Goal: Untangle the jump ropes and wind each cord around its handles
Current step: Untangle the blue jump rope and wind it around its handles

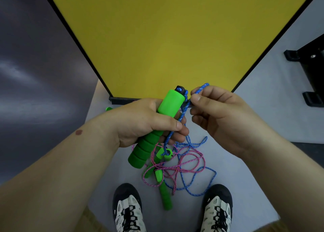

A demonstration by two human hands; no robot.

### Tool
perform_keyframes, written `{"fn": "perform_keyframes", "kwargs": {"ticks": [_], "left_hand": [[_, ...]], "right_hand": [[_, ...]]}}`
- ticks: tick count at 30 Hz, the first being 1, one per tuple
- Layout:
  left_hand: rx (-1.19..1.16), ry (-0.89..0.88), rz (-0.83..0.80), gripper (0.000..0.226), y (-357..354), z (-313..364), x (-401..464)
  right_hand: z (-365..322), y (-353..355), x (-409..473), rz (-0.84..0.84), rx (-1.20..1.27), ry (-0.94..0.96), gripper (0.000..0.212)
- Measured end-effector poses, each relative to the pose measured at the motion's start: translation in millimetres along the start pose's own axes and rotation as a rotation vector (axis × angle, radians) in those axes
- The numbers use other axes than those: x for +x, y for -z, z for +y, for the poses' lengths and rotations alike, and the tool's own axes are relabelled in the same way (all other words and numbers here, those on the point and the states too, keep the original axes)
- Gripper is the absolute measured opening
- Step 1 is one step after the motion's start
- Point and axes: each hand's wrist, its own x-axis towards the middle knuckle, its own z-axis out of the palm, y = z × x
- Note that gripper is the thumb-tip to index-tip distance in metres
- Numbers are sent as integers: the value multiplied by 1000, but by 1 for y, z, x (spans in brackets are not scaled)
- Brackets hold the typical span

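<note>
1. Green foam handle — gripped by the left hand, fingers curled round it.
2. Right hand fingers pinch the blue cord beside the handle's top.
3. Pink cord lies tangled with blue on the floor — between two shoes.

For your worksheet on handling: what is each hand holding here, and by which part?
The left hand grips the green handle around its middle. The right hand pinches the blue cord in a loop just beside the handle's top end.
</note>
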Motion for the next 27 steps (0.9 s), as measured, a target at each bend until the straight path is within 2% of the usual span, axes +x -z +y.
{"fn": "perform_keyframes", "kwargs": {"ticks": [5,8,11,16,21,27], "left_hand": [[-2,-7,-6,11,-1,-1,0],[3,-13,-8,12,-1,-1,0],[1,-16,-4,11,-1,-1,0],[-2,-2,-12,15,0,-2,2],[-1,-1,-10,11,0,-2,1],[-1,-2,-28,10,-1,-4,1]], "right_hand": [[-4,5,3,133,94,92,4],[-6,8,5,208,127,112,8],[-6,6,3,176,125,64,1],[1,-2,-1,16,26,-20,14],[-2,1,1,115,51,68,2],[-10,8,3,247,127,121,8]]}}
